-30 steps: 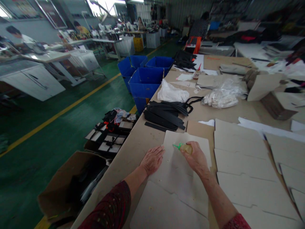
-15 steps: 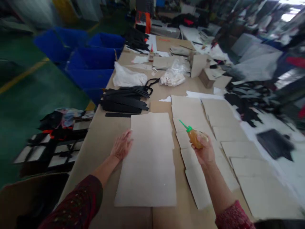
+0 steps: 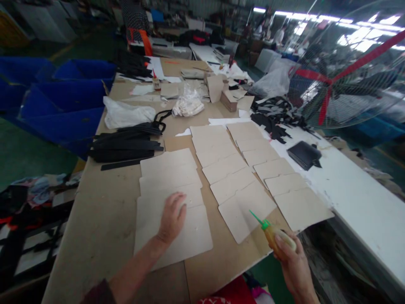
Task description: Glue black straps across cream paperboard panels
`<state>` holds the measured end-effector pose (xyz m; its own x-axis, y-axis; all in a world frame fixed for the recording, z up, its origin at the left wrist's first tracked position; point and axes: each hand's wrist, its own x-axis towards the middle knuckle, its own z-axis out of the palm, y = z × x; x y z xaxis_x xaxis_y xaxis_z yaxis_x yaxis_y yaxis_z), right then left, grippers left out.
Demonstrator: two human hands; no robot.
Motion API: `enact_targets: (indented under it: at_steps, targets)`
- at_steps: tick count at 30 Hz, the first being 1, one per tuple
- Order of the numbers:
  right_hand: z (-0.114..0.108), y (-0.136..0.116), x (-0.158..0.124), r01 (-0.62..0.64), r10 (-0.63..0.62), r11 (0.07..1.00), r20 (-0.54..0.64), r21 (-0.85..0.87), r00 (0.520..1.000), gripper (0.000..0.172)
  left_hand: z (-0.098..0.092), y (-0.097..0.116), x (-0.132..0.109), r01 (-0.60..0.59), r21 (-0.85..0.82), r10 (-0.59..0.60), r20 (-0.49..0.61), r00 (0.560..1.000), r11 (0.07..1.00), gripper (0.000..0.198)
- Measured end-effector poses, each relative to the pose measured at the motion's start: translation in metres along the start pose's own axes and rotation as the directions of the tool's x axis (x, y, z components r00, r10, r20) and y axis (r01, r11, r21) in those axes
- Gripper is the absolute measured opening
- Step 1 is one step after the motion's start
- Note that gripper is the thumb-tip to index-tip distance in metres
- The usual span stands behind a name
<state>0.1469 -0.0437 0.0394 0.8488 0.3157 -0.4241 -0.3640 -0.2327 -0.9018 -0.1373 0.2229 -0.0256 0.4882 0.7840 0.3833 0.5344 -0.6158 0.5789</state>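
My right hand (image 3: 294, 259) grips a squeeze glue bottle (image 3: 271, 237) with amber contents and a thin green nozzle, tilted up to the left near the table's front edge. Left of the nozzle tip lies the middle column of overlapping grey-beige cardboard sheets (image 3: 232, 190). My left hand (image 3: 172, 217) is over the left column of cardboard sheets (image 3: 169, 173), fingers loosely stretched and holding nothing; whether it touches them I cannot tell. Small pale spots show on the sheets beside it. A third column of cardboard sheets (image 3: 284, 181) lies to the right.
Black strips (image 3: 126, 145) and a white plastic bag (image 3: 128, 113) lie at the table's left. Another glue bottle (image 3: 156, 82) stands farther back. Blue bins (image 3: 63, 105) flank the left edge. A large fan (image 3: 330, 80) and a white table (image 3: 348, 190) are on the right.
The view has swung to the right, bringing in the fan. My left hand has moved from the sheets' left edge onto the column. The bottle has moved down and right, nearer the table's front edge.
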Motion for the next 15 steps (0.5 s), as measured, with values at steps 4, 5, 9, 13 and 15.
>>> enact_targets:
  at_steps: [4,5,9,13,15]
  targets:
    - [0.004,0.001,0.020,0.072,-0.059,0.987,0.096,-0.144,0.994,0.058,0.074,0.102,-0.040,-0.064,-0.140,0.094,0.217,0.972,0.988,0.044]
    - [0.003,0.000,0.026,0.102,-0.077,0.976,0.130,-0.193,0.989,0.060,0.091,0.117,-0.046,-0.042,-0.146,0.077,0.243,0.967,0.988,0.048]
    - [-0.008,0.001,0.055,0.224,-0.124,0.914,0.293,-0.339,0.948,0.058,0.142,0.137,-0.050,0.048,0.000,-0.047,0.263,0.964,0.999,0.055]
    - [-0.016,0.004,0.080,0.422,-0.219,0.822,0.471,-0.383,0.855,0.049,0.164,0.138,-0.048,0.125,0.126,-0.153,0.250,0.956,0.984,0.052]
    - [-0.017,0.003,0.091,0.526,-0.267,0.773,0.569,-0.354,0.777,0.042,0.168,0.141,-0.049,0.142,0.164,-0.180,0.249,0.952,0.976,0.050]
